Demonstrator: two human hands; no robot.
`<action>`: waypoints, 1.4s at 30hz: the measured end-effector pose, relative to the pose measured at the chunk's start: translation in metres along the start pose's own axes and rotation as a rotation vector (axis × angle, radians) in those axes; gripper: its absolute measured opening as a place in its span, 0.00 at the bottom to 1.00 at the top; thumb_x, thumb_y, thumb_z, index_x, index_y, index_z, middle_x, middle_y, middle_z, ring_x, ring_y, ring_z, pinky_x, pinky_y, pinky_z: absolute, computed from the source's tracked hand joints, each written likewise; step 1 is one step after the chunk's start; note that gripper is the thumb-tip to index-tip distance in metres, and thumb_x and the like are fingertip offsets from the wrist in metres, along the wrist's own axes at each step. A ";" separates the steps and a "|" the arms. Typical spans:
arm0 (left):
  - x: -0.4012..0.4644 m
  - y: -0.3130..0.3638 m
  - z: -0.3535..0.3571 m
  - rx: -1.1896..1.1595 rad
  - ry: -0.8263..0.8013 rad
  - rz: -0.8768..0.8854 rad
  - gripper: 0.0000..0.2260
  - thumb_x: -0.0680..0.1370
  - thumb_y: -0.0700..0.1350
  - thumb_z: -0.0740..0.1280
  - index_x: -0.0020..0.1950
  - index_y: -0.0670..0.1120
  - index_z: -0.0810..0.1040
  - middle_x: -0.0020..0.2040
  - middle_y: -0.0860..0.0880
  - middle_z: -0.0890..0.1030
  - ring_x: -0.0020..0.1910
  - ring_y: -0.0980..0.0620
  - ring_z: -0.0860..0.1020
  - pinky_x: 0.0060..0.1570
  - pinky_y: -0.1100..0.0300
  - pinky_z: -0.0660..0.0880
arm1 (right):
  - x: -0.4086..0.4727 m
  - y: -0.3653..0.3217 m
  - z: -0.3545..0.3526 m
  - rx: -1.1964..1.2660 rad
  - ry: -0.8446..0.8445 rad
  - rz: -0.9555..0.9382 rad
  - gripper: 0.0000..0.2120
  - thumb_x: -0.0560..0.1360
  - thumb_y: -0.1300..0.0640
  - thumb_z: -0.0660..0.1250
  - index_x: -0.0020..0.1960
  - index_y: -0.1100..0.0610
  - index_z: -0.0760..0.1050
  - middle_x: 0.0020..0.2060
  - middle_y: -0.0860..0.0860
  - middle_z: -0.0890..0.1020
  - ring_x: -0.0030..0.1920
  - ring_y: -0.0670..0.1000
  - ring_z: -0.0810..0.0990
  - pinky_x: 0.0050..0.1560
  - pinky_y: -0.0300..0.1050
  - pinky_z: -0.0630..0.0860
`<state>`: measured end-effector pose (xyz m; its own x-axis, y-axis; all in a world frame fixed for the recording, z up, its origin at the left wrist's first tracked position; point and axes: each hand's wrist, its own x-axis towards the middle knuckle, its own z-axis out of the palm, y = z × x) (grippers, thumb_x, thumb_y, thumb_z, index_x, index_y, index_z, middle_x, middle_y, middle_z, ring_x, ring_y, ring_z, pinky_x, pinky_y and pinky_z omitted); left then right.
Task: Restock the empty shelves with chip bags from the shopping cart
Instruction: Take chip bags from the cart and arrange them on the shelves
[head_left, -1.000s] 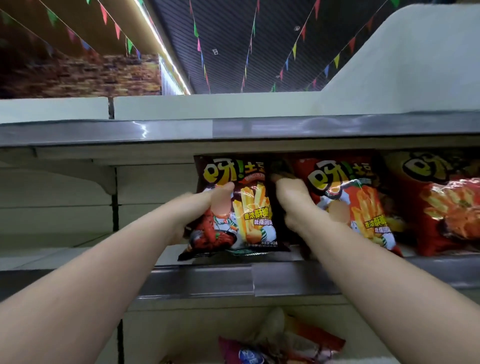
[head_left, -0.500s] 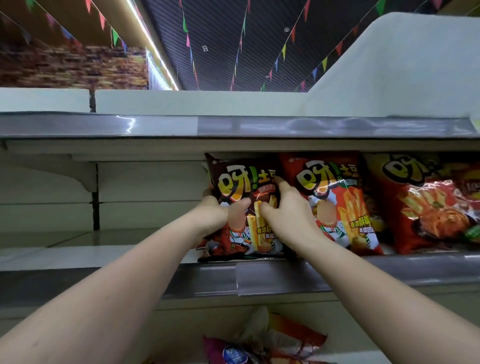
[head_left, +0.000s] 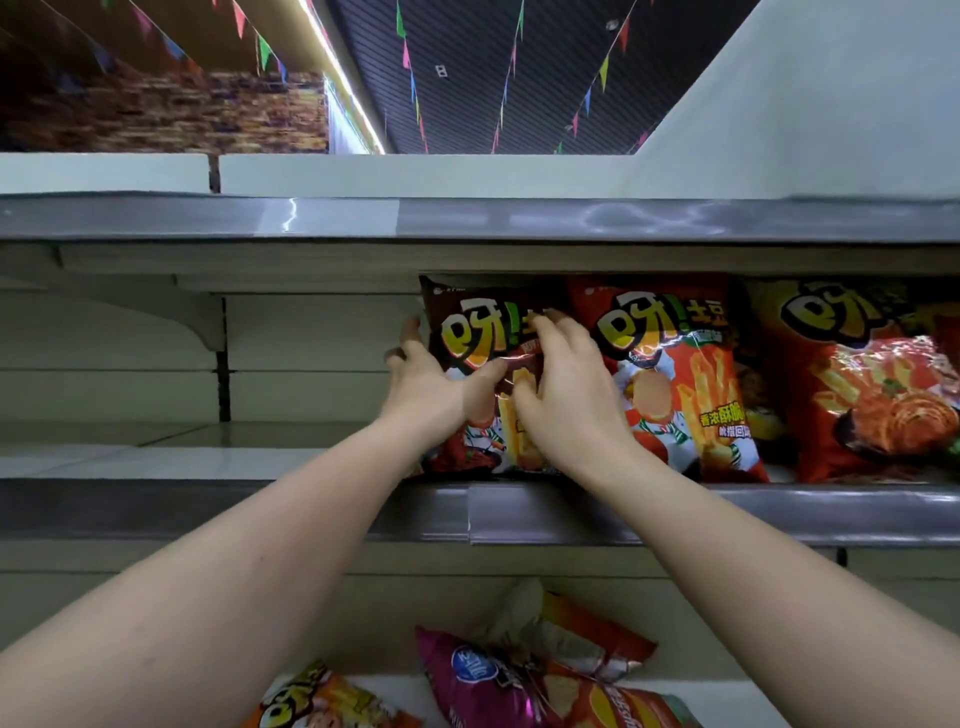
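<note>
Dark brown chip bag (head_left: 470, 332) w/ yellow lettering; red-orange bag (head_left: 670, 364) beside it. Purple bag (head_left: 483, 686) below. Multicolour bunting (head_left: 408, 57).

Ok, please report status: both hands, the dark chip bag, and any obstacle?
Left hand grips dark chip bag at its left edge, right hand presses its front. Bag upright on shelf, beside red bag. No obstacle seen.
</note>
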<state>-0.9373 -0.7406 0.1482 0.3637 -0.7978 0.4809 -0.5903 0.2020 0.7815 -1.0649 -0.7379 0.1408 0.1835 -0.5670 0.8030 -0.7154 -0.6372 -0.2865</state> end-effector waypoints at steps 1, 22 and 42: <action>-0.002 -0.001 -0.001 -0.025 0.023 0.025 0.42 0.73 0.60 0.67 0.77 0.48 0.46 0.74 0.40 0.58 0.72 0.41 0.63 0.67 0.51 0.62 | 0.000 -0.003 -0.001 0.022 0.005 -0.033 0.27 0.78 0.60 0.60 0.75 0.58 0.57 0.73 0.53 0.59 0.74 0.50 0.55 0.70 0.41 0.55; -0.088 -0.097 -0.157 0.191 0.682 -0.176 0.13 0.80 0.43 0.60 0.64 0.46 0.71 0.52 0.50 0.75 0.52 0.52 0.73 0.52 0.62 0.69 | -0.031 -0.147 0.104 0.595 -0.448 -0.366 0.19 0.75 0.60 0.62 0.65 0.53 0.72 0.64 0.52 0.73 0.65 0.51 0.70 0.58 0.36 0.61; -0.314 -0.281 -0.296 0.299 0.933 -0.828 0.12 0.81 0.41 0.59 0.64 0.45 0.72 0.53 0.50 0.73 0.42 0.54 0.74 0.38 0.60 0.72 | -0.233 -0.298 0.245 0.669 -1.084 -0.461 0.21 0.75 0.59 0.63 0.68 0.52 0.69 0.65 0.53 0.72 0.60 0.52 0.73 0.50 0.38 0.65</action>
<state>-0.6724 -0.3786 -0.1046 0.9913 0.0994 0.0867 -0.0410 -0.3929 0.9186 -0.7295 -0.5440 -0.0892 0.9723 -0.1598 0.1708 -0.0400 -0.8331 -0.5517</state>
